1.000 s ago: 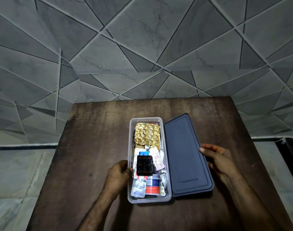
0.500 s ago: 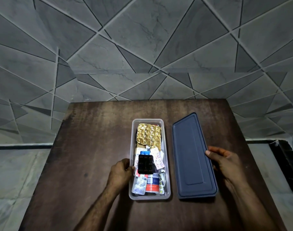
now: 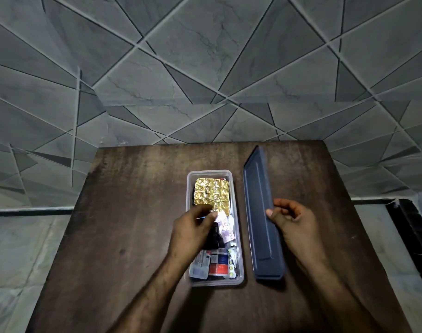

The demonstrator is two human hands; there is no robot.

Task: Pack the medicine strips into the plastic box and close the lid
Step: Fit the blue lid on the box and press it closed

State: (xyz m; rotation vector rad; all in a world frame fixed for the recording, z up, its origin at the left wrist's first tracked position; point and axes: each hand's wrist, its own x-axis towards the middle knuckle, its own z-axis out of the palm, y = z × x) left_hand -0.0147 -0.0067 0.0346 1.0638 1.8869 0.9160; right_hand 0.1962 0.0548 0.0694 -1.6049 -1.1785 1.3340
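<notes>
Risk: strips (image 3: 211, 195) heaped under my loose left hand (image 3: 193, 227) could block the lid (image 3: 260, 212) my right hand (image 3: 291, 219) is pinching.

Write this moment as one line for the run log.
stage: closing | box: open, strips inside | left hand: over the strips | right hand: tilts lid on edge | lid: beside box, not on
</notes>
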